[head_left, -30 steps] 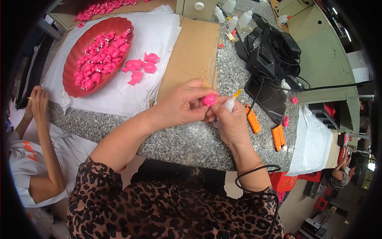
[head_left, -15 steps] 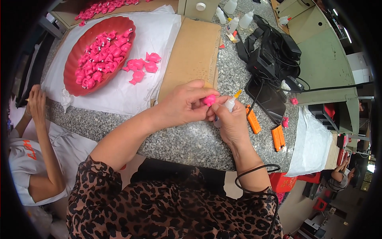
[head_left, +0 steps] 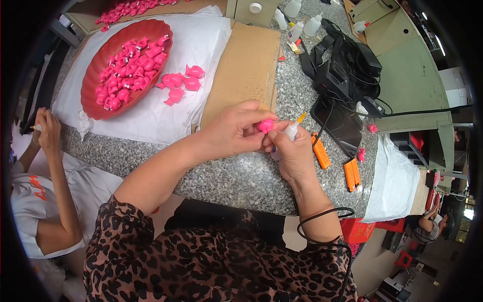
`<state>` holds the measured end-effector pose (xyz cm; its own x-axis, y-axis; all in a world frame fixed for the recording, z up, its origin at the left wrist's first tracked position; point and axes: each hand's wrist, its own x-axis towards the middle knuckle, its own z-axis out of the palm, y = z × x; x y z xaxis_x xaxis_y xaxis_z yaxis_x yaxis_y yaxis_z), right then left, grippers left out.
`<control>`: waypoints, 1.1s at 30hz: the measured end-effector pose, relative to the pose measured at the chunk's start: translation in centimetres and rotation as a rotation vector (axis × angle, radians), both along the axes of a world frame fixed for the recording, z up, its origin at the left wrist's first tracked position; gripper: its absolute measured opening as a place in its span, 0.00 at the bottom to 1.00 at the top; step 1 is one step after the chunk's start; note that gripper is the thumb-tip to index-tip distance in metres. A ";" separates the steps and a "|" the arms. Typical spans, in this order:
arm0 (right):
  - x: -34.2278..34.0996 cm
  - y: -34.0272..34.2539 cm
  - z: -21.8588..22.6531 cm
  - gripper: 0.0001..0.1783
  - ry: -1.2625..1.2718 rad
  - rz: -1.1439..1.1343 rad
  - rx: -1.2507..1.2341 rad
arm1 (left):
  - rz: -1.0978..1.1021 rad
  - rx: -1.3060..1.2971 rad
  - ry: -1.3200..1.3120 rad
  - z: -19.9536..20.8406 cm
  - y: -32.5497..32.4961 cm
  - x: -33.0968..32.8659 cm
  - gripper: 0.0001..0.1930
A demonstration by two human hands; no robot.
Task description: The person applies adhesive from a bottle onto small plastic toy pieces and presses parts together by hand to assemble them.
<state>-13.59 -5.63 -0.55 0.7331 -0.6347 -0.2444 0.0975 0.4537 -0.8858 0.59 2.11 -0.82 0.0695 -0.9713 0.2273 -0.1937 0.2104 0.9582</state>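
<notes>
Between the fingertips of my left hand (head_left: 236, 128) is a small pink figurine (head_left: 265, 126), pinched over the grey speckled table. My right hand (head_left: 293, 153) is wrapped round a white squeeze bottle (head_left: 291, 131) with a yellow nozzle pointing up and right. The right thumb and fingers also touch or nearly touch the figurine; the fingers behind it are partly hidden. Beyond my left hand stands a red scalloped bowl (head_left: 90, 95) heaped with pink figurines (head_left: 128, 70). Several more loose figurines (head_left: 183, 80) lie on white paper (head_left: 214, 45) beside the bowl.
A cardboard sheet (head_left: 246, 60) lies ahead of my hands. To the right are orange utility-knife-like pieces (head_left: 352, 174), a black strapped device with cables (head_left: 342, 70) and a white cloth (head_left: 395, 176). White bottles (head_left: 312, 25) stand at the back. A co-worker's hands (head_left: 48, 133) are at left.
My hands keep nearly the same hold and place. The co-worker's hands at left have shifted slightly, and a small white tip shows there now.
</notes>
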 end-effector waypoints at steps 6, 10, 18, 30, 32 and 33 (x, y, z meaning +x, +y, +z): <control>0.0 0.0 0.0 0.04 0.006 -0.006 -0.001 | 0.000 0.001 0.020 0.1 0.0 -0.1 0.17; 0.0 0.0 0.0 0.03 0.017 -0.004 -0.005 | -0.009 0.016 -0.004 0.3 0.1 0.0 0.17; 0.1 0.0 0.0 0.03 0.014 -0.004 -0.003 | -0.007 0.004 0.013 0.1 0.1 0.0 0.17; 0.1 0.1 0.2 0.03 0.017 -0.008 -0.008 | 0.008 -0.005 -0.011 -0.1 0.0 0.0 0.18; 0.1 0.1 0.1 0.03 0.009 -0.009 -0.002 | 0.008 -0.008 0.009 -0.2 0.0 0.0 0.18; 0.1 0.0 0.1 0.03 0.029 -0.008 -0.011 | 0.008 -0.005 0.005 -0.1 0.0 0.0 0.18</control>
